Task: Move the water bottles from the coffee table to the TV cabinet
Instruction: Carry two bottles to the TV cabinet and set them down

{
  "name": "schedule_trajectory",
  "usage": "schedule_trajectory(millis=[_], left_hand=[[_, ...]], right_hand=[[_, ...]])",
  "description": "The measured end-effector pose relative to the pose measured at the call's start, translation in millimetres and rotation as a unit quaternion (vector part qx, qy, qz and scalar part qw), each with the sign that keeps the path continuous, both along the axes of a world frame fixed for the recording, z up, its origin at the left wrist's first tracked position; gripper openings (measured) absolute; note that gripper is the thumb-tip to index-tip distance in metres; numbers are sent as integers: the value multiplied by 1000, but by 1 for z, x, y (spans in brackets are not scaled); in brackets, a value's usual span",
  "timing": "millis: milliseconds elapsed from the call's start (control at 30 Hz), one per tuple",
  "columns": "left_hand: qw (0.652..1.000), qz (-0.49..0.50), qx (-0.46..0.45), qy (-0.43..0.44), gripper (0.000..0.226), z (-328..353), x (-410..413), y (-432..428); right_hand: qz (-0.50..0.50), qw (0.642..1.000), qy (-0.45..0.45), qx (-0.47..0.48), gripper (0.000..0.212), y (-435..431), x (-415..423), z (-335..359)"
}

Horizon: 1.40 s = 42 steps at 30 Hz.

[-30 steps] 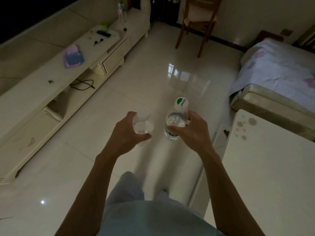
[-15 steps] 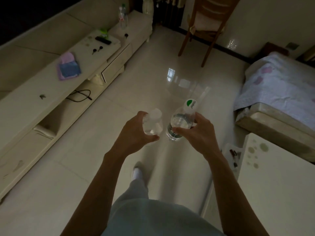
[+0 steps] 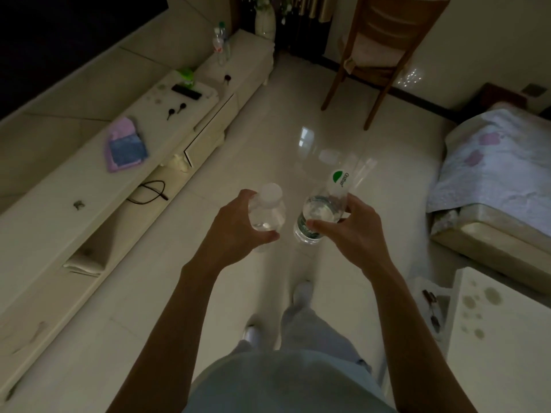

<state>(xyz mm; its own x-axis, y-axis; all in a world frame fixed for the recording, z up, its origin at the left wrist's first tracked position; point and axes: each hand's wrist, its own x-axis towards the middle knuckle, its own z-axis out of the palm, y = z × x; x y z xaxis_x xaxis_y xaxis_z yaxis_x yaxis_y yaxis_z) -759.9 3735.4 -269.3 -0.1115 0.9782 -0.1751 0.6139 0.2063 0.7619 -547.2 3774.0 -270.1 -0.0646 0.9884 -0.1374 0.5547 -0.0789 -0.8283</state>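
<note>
My left hand [image 3: 231, 231] grips a clear water bottle with a white cap [image 3: 268, 210], held upright over the floor. A second clear bottle with a green-and-white label [image 3: 320, 210] sits in my right hand [image 3: 354, 234], just to the right of the first. The long cream TV cabinet [image 3: 59, 210] runs along the left wall. Two more bottles [image 3: 220, 44] stand at its far end. The white coffee table [image 3: 501, 353] is at the lower right, behind my right arm.
On the cabinet top lie a pink-and-blue cloth [image 3: 125, 147], a black remote [image 3: 186, 91], a green object [image 3: 185, 74] and small dark items. A black cable [image 3: 149, 190] hangs in its open shelf. A wooden chair [image 3: 378, 52] and a covered bed [image 3: 492, 168] stand ahead and right.
I have walked forward along the floor: the cabinet's far end and chair are closer, the coffee table has slid back to the lower right. Both hands keep their bottles.
</note>
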Motion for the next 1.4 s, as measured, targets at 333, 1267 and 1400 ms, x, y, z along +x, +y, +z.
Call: schedule_trajectory(millis=[333,1267,1400], left_hand=[[999,45,2,30,73,1,4,128],[995,96,-15,-24,79,-15,-65,463],[996,81,-8,-25,75,-10,-97,523]], right_hand=[[54,998,23,1,68,147,-5,-7],[162,986,-30,-5,62,505,-84,7],[155,987,-46,-17,67,562,-113,11]])
